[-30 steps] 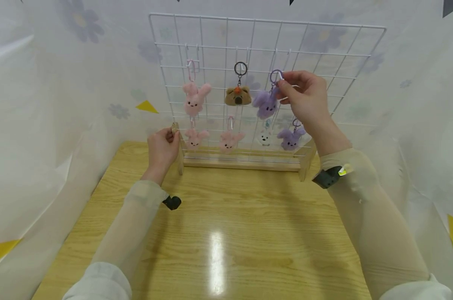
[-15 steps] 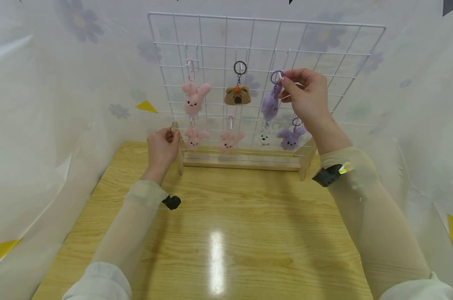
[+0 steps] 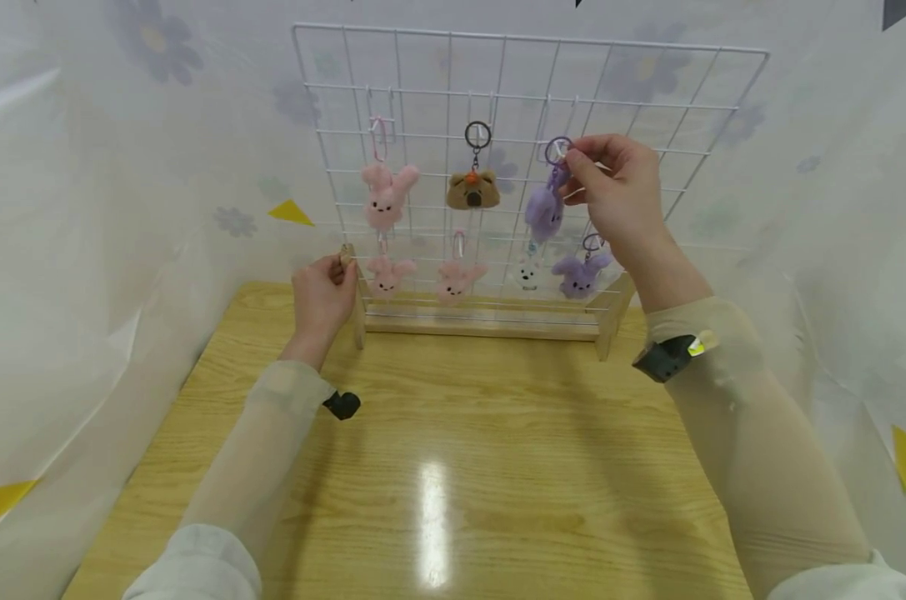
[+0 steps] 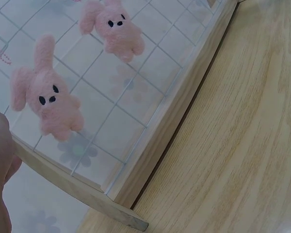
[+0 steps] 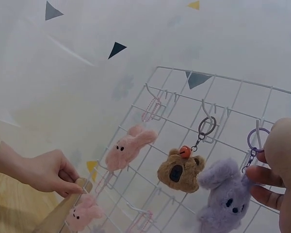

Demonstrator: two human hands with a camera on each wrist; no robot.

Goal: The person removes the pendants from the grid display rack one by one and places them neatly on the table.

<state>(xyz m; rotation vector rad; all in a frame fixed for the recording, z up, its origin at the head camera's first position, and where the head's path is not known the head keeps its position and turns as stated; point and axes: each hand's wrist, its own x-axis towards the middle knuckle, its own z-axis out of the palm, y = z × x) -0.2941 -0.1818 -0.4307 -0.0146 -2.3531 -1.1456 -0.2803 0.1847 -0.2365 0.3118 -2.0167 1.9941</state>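
My right hand point(image 3: 623, 187) pinches the purple ring point(image 3: 558, 151) of a plush purple bunny keychain point(image 3: 545, 212) at the upper right of the white wire grid rack point(image 3: 531, 40). The ring is at a white hook point(image 5: 258, 127); I cannot tell how far it sits on it. In the head view the bunny hangs side-on below my fingers. My left hand point(image 3: 323, 292) grips the top of the wooden post point(image 4: 72, 184) at the rack's left end. Beside the purple bunny, a brown bear-head keychain point(image 3: 473, 190) with an orange bell hangs from a dark ring.
A pink bunny keychain point(image 3: 387, 197) hangs at the upper left. Below are two pink bunnies, a small white charm point(image 3: 528, 273) and another purple bunny point(image 3: 582, 275). The rack stands at the back of a wooden table point(image 3: 498, 467), before patterned sheeting point(image 3: 160, 167).
The held purple bunny has turned from facing forward to side-on. Its ring and my right hand have shifted slightly right. My left hand keeps its grip on the post.
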